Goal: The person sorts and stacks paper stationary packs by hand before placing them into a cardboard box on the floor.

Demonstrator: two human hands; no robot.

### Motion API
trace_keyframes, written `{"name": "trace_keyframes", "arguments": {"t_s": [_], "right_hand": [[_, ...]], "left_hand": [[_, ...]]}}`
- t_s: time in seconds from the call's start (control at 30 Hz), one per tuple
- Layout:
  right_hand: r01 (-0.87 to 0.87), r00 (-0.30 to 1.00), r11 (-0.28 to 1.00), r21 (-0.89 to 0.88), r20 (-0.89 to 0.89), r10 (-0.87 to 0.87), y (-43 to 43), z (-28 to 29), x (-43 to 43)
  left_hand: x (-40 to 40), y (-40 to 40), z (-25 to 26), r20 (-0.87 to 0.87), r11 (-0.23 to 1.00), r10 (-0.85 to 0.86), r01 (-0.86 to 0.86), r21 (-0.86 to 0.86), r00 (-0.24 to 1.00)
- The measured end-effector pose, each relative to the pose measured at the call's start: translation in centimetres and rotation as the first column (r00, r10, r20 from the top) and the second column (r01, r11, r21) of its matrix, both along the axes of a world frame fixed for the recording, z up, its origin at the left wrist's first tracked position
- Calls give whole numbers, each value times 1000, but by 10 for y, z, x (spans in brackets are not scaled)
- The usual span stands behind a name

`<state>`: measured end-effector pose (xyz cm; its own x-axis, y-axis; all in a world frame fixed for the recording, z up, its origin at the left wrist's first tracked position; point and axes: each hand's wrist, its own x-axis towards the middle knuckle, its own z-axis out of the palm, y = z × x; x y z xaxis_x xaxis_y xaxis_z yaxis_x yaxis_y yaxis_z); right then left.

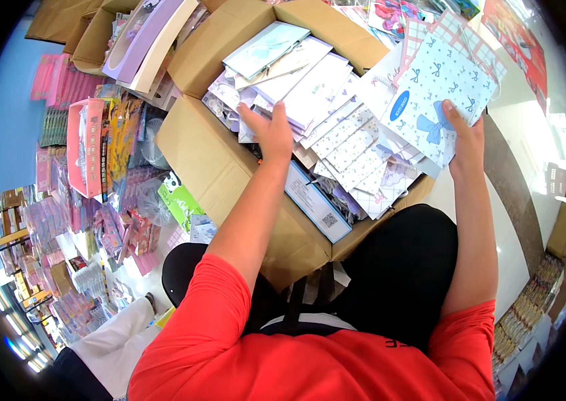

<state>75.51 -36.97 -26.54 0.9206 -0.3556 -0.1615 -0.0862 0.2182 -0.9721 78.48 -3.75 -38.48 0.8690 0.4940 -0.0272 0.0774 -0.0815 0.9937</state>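
Observation:
My right hand (466, 135) grips a light blue paper gift bag (456, 75) printed with bows, thumb on its face. Pink and blue checked bags (483, 45) with rope handles lie behind it, partly hidden. My left hand (273, 133) is over the left side of an open cardboard box (213, 155), fingers spread at the edge of the packed bags; whether the fingertips touch them I cannot tell. Flat paper bags fill the box: white ones with small dots (350, 145), plain white ones (315, 95) and a pale green one (265, 47) on top.
Another cardboard box (90, 50) stands at the upper left, near wrapped pink goods (65, 80) and a pink tray (93, 150). A green package (181, 198) lies beside the main box. Another person's light trouser leg (117, 326) shows at lower left. Stacked goods (528, 311) stand at lower right.

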Motion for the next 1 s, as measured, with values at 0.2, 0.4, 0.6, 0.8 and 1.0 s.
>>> {"name": "trace_keyframes", "arguments": {"t_s": [0.2, 0.4, 0.6, 0.8, 1.0], "right_hand": [[-19, 1000, 1000, 7, 11, 19, 2, -2, -1], [29, 1000, 998, 59, 4, -29, -8, -9, 0], [-5, 997, 993, 118, 81, -5, -7, -9, 3], [15, 995, 995, 104, 95, -25, -16, -7, -7], [34, 989, 996, 88, 137, -46, -36, -11, -17]], "left_hand": [[50, -7, -5, 41, 998, -42, 44, -43, 998], [-33, -16, 22, -74, 990, -33, 23, -142, 997], [-156, -71, 24, -257, 938, -348, 336, -90, 902], [-157, -117, 37, -289, 952, -249, 179, -248, 925], [-152, -94, 27, -112, 953, -141, 104, -286, 984]]}}
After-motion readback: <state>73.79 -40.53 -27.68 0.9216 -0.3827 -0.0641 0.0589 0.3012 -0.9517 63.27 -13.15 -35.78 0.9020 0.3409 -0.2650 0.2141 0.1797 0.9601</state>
